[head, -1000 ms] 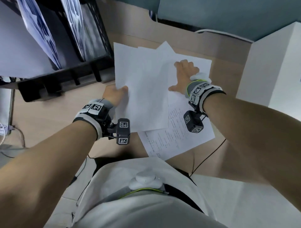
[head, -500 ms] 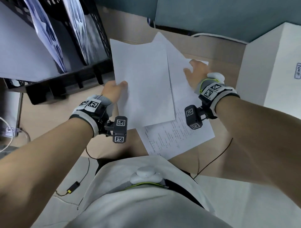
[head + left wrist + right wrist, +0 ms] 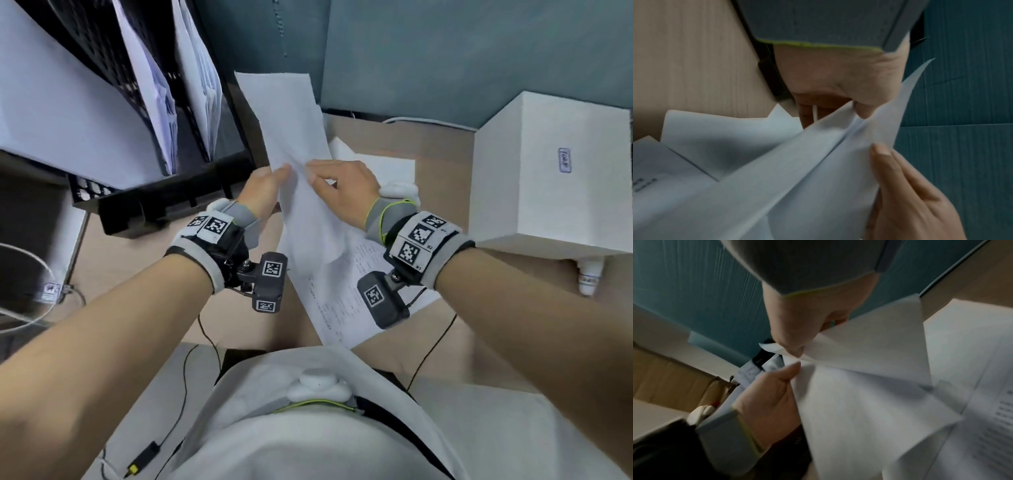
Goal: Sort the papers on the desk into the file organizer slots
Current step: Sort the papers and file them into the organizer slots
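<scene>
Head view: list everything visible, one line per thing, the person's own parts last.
held sheets: at least two, white, lifted above the desk, pinched by both hands
papers on desk: several, white, one printed, under the hands
file organizer: one, black mesh, desk's left, slots holding papers
box: one, white, desk's right
desk: one, light wood
cables: several, black, front edge
left hand: fingers gripping the sheets
right hand: fingers pinching the sheets
wrist cameras: two, dark grey
</scene>
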